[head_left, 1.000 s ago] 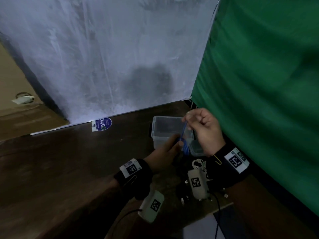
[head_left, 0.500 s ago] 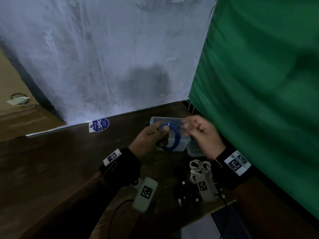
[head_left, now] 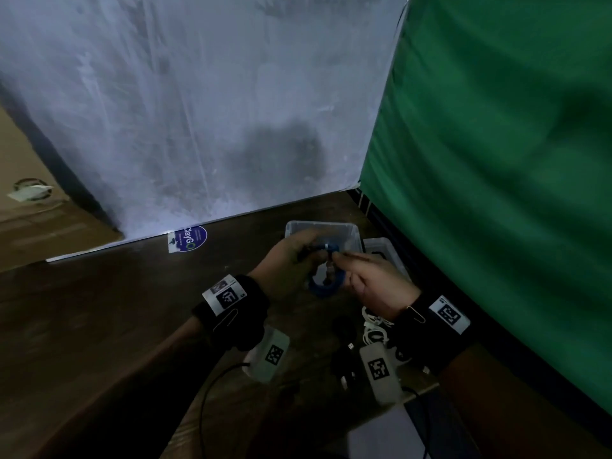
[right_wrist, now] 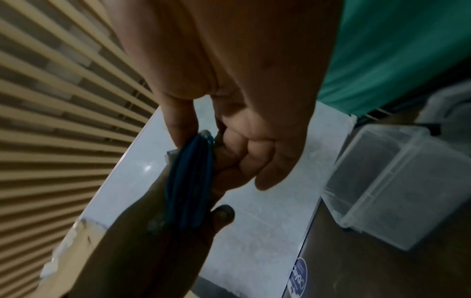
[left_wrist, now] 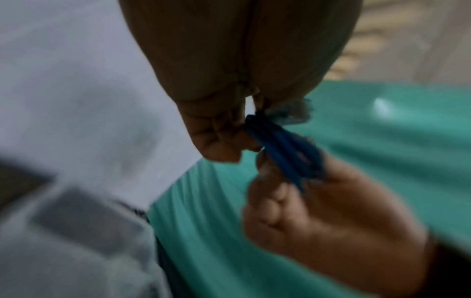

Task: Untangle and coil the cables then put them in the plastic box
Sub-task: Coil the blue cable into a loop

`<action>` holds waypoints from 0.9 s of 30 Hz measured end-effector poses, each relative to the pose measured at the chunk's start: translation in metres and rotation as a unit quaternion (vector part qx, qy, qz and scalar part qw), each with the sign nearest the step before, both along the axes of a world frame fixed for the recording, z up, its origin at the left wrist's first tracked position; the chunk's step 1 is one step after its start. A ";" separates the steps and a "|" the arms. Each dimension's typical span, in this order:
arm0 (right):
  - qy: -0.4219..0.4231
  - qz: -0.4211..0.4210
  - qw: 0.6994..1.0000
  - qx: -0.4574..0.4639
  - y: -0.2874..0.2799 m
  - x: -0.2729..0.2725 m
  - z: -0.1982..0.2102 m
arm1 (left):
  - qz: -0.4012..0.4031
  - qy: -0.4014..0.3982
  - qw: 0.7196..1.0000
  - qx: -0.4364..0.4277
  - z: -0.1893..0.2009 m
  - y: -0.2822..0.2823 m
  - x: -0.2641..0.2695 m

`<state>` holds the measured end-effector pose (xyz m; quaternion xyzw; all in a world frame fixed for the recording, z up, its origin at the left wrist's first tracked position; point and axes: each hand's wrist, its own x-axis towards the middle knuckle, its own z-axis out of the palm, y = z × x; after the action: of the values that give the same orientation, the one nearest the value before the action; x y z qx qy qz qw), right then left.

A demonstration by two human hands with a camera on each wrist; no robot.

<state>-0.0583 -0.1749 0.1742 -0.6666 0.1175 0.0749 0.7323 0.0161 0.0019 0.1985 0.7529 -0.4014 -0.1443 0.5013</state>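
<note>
A blue cable (head_left: 326,286) is wound into a small coil and held in the air just in front of the clear plastic box (head_left: 351,230). My left hand (head_left: 294,256) grips the coil's left side with curled fingers. My right hand (head_left: 371,276) pinches the coil's top between thumb and forefinger. The left wrist view shows the blue cable (left_wrist: 282,149) bunched between both hands. In the right wrist view the coil (right_wrist: 190,181) runs from my right fingertips (right_wrist: 178,129) down into the left hand, with the empty plastic box (right_wrist: 397,181) at the right.
A tangle of white cables (head_left: 376,326) and dark cables and plugs (head_left: 346,352) lies on the brown table (head_left: 116,326) below my right wrist. A second clear container or lid (head_left: 384,251) sits right of the box. A white board (head_left: 198,111) and green cloth (head_left: 496,160) wall the back and right.
The blue cable went from a hanging strand to a round coil. Both hands closed in on it, the left lifting from low on the table to beside the right.
</note>
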 end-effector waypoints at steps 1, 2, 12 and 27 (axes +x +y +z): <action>0.010 0.005 1.000 0.020 -0.002 -0.001 -0.001 | -0.020 -0.026 0.999 0.022 0.002 0.000 0.000; 0.019 0.012 0.999 0.047 -0.003 -0.002 -0.003 | -0.036 -0.044 0.997 0.042 0.002 0.000 0.001; 0.003 0.021 0.999 -0.038 0.004 -0.001 0.007 | 0.010 -0.105 0.993 0.050 -0.008 -0.004 0.021; -0.109 0.014 0.992 -0.062 -0.027 -0.009 -0.004 | -0.038 0.206 0.977 -0.026 -0.031 -0.016 0.031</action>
<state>-0.0671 -0.2022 0.1704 -0.7161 0.0324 0.0046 0.6972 0.0467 -0.0136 0.1671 0.6776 -0.3216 -0.3051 0.5868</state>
